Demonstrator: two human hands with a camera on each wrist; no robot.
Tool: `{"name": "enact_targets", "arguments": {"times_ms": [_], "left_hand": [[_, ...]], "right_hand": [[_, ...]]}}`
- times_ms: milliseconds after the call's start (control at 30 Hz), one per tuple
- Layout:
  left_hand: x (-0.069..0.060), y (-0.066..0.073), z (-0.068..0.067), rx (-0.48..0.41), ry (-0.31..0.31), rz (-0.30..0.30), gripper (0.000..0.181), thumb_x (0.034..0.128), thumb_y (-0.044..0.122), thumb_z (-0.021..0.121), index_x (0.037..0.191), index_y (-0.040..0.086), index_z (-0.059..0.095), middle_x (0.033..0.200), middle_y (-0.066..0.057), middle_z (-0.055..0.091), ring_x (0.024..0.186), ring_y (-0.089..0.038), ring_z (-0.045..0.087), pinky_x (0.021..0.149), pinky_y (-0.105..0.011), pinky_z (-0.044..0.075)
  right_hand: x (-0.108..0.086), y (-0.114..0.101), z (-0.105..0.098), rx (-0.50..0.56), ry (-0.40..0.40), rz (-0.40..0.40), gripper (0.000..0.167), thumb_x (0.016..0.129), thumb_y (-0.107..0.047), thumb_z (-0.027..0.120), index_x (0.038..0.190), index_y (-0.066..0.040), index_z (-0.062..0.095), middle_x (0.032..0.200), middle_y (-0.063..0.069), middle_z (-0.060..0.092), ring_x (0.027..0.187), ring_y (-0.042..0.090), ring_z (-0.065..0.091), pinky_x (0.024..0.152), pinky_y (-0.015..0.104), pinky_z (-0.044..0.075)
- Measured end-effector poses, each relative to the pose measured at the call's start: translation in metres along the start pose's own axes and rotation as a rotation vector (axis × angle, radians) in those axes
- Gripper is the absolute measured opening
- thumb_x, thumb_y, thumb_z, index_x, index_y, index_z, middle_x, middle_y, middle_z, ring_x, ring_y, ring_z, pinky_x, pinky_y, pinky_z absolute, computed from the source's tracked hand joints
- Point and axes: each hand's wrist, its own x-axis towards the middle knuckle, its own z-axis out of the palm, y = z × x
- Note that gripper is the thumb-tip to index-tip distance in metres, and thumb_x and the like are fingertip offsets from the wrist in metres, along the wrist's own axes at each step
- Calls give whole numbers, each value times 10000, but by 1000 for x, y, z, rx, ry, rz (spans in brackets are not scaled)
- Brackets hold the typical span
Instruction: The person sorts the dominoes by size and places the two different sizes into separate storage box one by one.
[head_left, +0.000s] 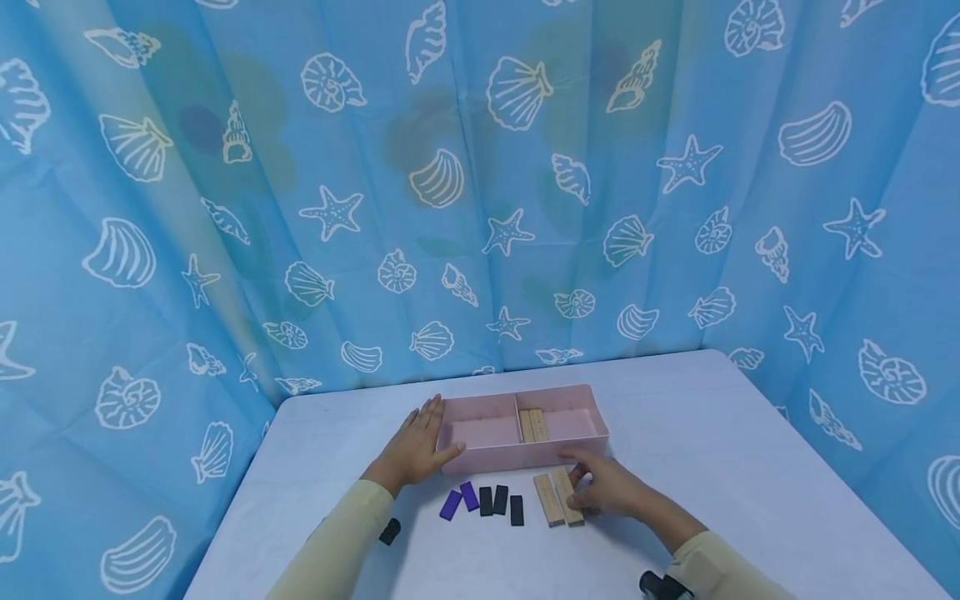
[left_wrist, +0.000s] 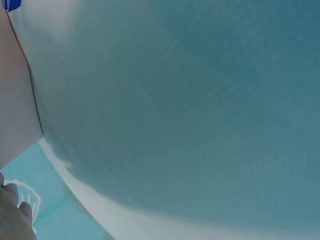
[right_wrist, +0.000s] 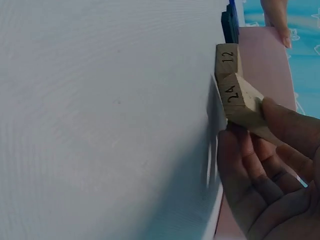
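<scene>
My right hand (head_left: 607, 486) pinches a wooden block (head_left: 567, 497) between thumb and fingers. In the right wrist view, the end of this held block (right_wrist: 245, 102) reads 24. Beside it lies a second wooden block (right_wrist: 228, 59) marked 12. My left hand (head_left: 414, 443) rests on the left end of a pink two-compartment box (head_left: 510, 458), fingers extended, thumb at the front wall. Several wooden blocks (head_left: 532, 425) stand against the divider in the right compartment. The left wrist view catches only part of the hand (left_wrist: 15, 215) and the box wall (left_wrist: 17, 105).
In front of the box lie two purple blocks (head_left: 451, 505) and three black blocks (head_left: 486, 501). A white cloth (head_left: 675, 417) covers the table. Behind hangs a blue curtain (head_left: 480, 167) with shell and starfish prints.
</scene>
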Motion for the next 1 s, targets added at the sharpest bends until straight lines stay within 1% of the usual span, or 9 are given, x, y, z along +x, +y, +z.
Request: {"name": "enact_targets", "arguments": {"times_ms": [167,300,433,567,667,767,867,1000], "left_hand": [[0,0,1,-1,8,6,944,910,702,377,1564,78,102,1618,-61,95,1470,-263,106,1165,-423,93],[-1,1,0,0,9,3,941,911,699,377,1562,73,113,1618,-63,96,1471,-265,102,1165,-424,90],[-2,2,-2,-3,7,-1,938,910,692,387,1562,72,122,1618,-64,104,1471,-264,100,1167,-429,94],[-1,2,-1,-1,10,-6,939,911,694,383,1561,67,123,1618,-66,104,1470,-267,107,1168,-430,97],[0,2,0,-3,14,-8,940,911,696,382,1561,67,125,1619,-62,100,1472,-249,88,1168,-430,103],[1,1,1,-4,25,-3,937,912,696,383,1560,66,134,1618,-63,108,1471,-248,93,1168,-434,112],[1,1,1,-4,22,-5,935,912,697,382,1562,75,127,1618,-58,108,1471,-249,101,1167,-430,104],[0,1,0,-8,17,-14,941,905,706,386,1566,93,114,1619,-48,104,1471,-248,102,1167,-431,99]], "right_hand": [[0,0,-4,148,-6,-2,745,776,-61,784,1439,-94,446,995,52,569,794,192,622,630,355,568],[1,-1,-7,209,-16,-4,691,811,-71,760,1431,-62,456,1021,69,583,811,206,642,639,368,576],[1,-3,-10,241,-20,-14,626,836,-66,740,1409,-50,489,1041,77,606,815,214,650,648,374,580],[0,-6,-14,260,-4,-9,577,849,-55,726,1385,-47,513,1059,76,620,817,208,654,640,366,580],[0,-7,-17,270,7,-5,552,852,-56,723,1367,-42,524,1066,73,626,827,203,653,643,366,580],[-1,-8,-21,268,12,-37,543,859,-72,723,1362,-34,523,1076,73,631,847,209,651,656,368,581],[0,-8,-26,269,15,-85,540,872,-90,717,1368,-31,513,1102,87,626,872,221,645,671,373,582],[0,-12,-32,277,35,-93,529,882,-86,708,1371,-43,513,1124,100,624,868,227,647,676,374,583]]}}
